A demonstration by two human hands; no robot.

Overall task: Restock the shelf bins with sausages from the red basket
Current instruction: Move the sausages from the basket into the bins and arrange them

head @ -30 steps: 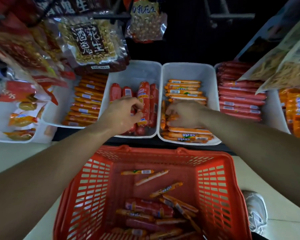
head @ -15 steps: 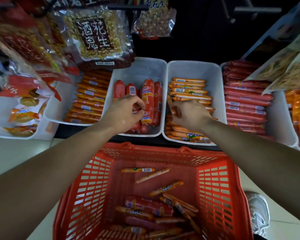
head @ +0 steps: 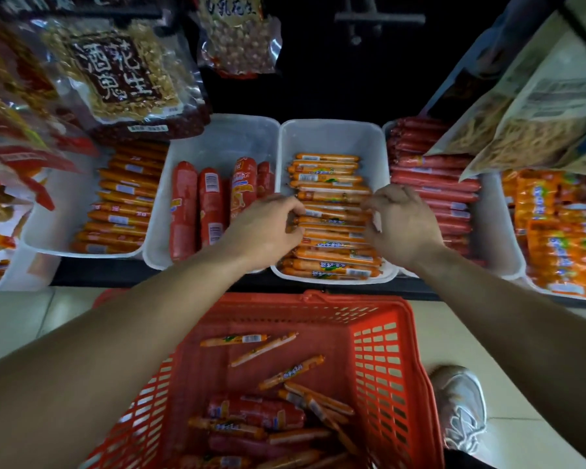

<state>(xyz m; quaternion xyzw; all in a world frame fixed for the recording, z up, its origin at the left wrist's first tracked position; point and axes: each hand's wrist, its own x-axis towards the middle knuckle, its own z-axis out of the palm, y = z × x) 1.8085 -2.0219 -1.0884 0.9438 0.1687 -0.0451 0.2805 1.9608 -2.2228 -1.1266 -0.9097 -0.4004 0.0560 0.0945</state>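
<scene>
Plastic bins, white with smooth walls and rounded corners, sat side by side on the shelf; the one between my hands (head: pixel 332 137) held thin orange sausages (head: pixel 329 179), slim glossy tubes stacked crosswise in a neat pile from its middle to its front lip. My left hand (head: pixel 268 228) lay at the left ends of that pile, fingers bent and tips against the wrappers; my right hand (head: pixel 400 225) sat at the right ends, knuckles up and fingers curled under. Whether either hand pinched a sausage or only pressed the ends, I could not tell; the fingertips were hidden. The neighbouring bin (head: pixel 224 143) to the left carried thick red sausages (head: pixel 183 211), fat cylinders lying lengthwise with shiny casings. Below the shelf edge stood the red basket (head: pixel 386 367), hard plastic with slotted lattice walls; loose sausages (head: pixel 261 411) lay scattered at all angles on its bottom, thin orange ones mixed with a few thick red ones. Crinkled clear peanut bags (head: pixel 122 76) hung above the bins; my pale shoe (head: pixel 460 407) rested on the tiled floor (head: pixel 454 336) beside the basket.
</scene>
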